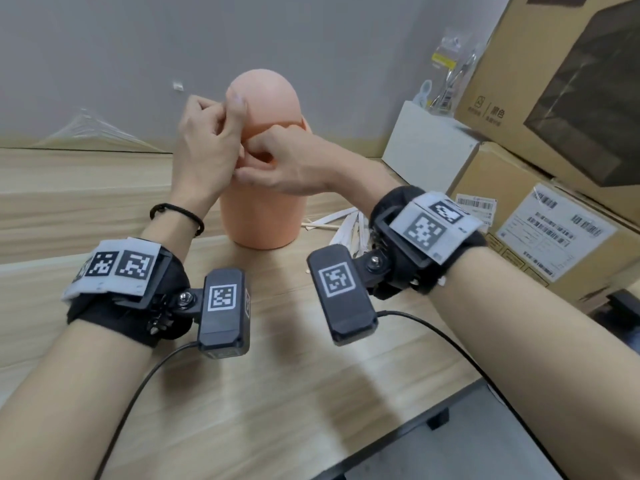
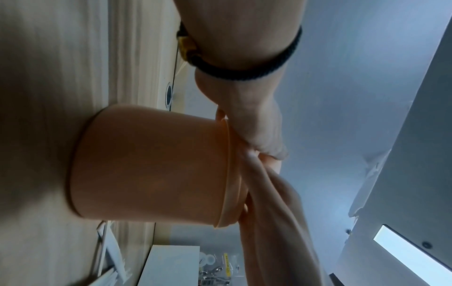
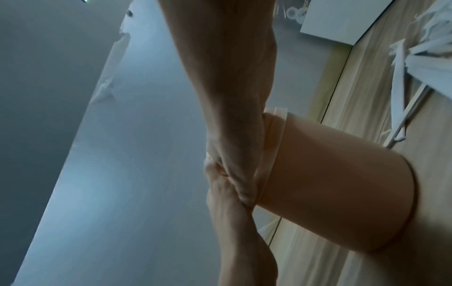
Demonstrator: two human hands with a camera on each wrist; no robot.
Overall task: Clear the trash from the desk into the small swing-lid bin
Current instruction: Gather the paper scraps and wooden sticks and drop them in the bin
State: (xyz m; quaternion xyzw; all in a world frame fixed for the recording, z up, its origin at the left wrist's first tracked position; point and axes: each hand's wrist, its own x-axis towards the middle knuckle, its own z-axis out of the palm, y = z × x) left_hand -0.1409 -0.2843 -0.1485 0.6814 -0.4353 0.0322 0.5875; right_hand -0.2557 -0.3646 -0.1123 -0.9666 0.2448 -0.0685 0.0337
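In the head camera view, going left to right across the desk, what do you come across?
Crumpled clear plastic wrap → left hand → orange swing-lid bin → right hand → paper strips and wooden sticks → white box → cardboard boxes.

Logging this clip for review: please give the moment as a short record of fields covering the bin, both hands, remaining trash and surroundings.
bin: orange, domed swing lid, upright on the desk
left hand: at the lid, thumb pressing the dome
right hand: at the lid opening, fingers curled; contents hidden
trash left: paper strips and wooden sticks beside the bin
surroundings: white box, cardboard boxes at right
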